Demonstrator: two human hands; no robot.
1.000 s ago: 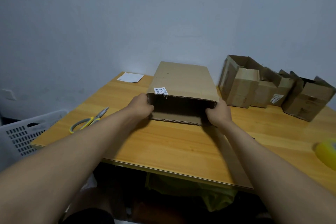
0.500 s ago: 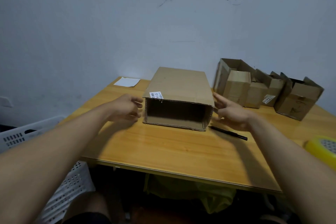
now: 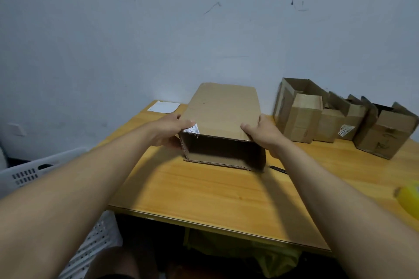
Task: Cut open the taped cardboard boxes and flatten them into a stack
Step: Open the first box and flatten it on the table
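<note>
Now both hands, left and right, are back gripping the box top, fingers curled over its edges, readying to flatten.

A plain room at home or a small packing corner, not a fitted workshop: a wooden table is pushed against a scuffed, bare blue-grey wall. On the table's far right stand opened cardboard boxes; a white perforated plastic basket sits beside its left edge.
</note>
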